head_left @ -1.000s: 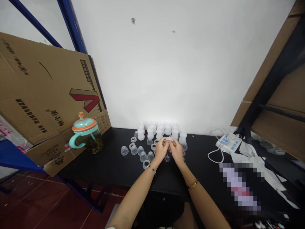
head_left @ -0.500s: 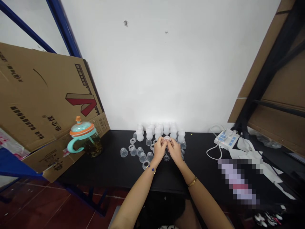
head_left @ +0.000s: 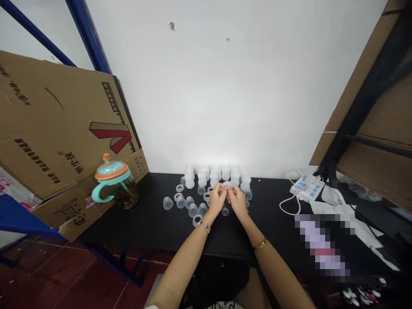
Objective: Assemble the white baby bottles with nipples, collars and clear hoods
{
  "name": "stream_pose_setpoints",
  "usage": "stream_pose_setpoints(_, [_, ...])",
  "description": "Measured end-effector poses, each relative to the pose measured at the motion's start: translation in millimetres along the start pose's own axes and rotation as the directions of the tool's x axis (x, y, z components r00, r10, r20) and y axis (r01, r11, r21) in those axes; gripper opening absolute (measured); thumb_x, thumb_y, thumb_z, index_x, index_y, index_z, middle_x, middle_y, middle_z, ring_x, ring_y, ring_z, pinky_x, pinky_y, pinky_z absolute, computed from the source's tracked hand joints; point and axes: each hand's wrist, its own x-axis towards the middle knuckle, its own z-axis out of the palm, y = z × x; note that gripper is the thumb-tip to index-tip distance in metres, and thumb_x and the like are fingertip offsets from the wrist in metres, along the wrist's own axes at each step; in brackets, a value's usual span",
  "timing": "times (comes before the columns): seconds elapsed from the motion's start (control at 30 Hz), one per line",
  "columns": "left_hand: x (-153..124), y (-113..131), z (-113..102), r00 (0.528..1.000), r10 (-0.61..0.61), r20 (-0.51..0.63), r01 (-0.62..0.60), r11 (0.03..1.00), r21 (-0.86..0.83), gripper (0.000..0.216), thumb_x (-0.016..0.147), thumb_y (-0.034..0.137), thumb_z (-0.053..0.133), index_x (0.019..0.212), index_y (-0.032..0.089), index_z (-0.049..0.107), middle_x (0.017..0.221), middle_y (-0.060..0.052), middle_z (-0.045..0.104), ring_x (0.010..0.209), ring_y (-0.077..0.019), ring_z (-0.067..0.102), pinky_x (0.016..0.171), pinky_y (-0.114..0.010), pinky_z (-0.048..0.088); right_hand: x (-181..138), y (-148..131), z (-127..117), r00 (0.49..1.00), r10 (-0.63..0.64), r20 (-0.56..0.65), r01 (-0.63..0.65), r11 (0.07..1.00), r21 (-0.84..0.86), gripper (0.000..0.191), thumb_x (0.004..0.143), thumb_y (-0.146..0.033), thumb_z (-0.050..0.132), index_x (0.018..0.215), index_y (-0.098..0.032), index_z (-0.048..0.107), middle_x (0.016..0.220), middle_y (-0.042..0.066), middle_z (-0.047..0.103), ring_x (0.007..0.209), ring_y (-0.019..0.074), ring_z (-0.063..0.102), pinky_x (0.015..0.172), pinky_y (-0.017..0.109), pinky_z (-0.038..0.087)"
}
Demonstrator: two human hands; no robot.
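Both hands meet over the black table [head_left: 144,227] at a pale ring-shaped bottle collar [head_left: 227,183]. My left hand [head_left: 217,199] pinches its left side, and my right hand [head_left: 237,200] grips the right side; the fingers cover most of it. Just behind stand several white baby bottles [head_left: 189,178] in rows. Clear dome caps [head_left: 168,203] lie to the left of my left hand, with loose collar rings [head_left: 197,220] among them. Below the fingers, a clear nipple-like piece [head_left: 225,211] rests on the table.
On the left, a teal-lidded jug [head_left: 117,182] stands before a large cardboard box [head_left: 64,128]. A white power strip [head_left: 307,187] with a looping cable lies to the right, near crumpled white paper [head_left: 334,201]. A white wall [head_left: 225,107] rises behind the table.
Both hands stay together on the collar, which now appears slightly higher and tilted between the fingertips. The view has shifted a little; the things on the table look unmoved.
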Motion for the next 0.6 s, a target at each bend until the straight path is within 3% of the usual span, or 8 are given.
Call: stream_pose_setpoints(0.6, [1.0, -0.8, -1.2, 0.999, -0.026, -0.024, 0.028, 0.998, 0.051, 0.029, 0.093, 0.046, 0.052, 0.080, 0.020, 0.053, 0.055, 0.006, 0.047, 0.051, -0.0118, 0.044, 0.055, -0.024, 0.031, -1.5, -1.8, -0.8, 0.997, -0.071, -0.010, 0.069, 0.990, -0.123, 0.044, 0.094, -0.056, 0.045, 0.097, -0.020, 0.070, 0.063, 0.003, 0.065, 0.055, 0.0207, 0.058, 0.053, 0.029, 0.042])
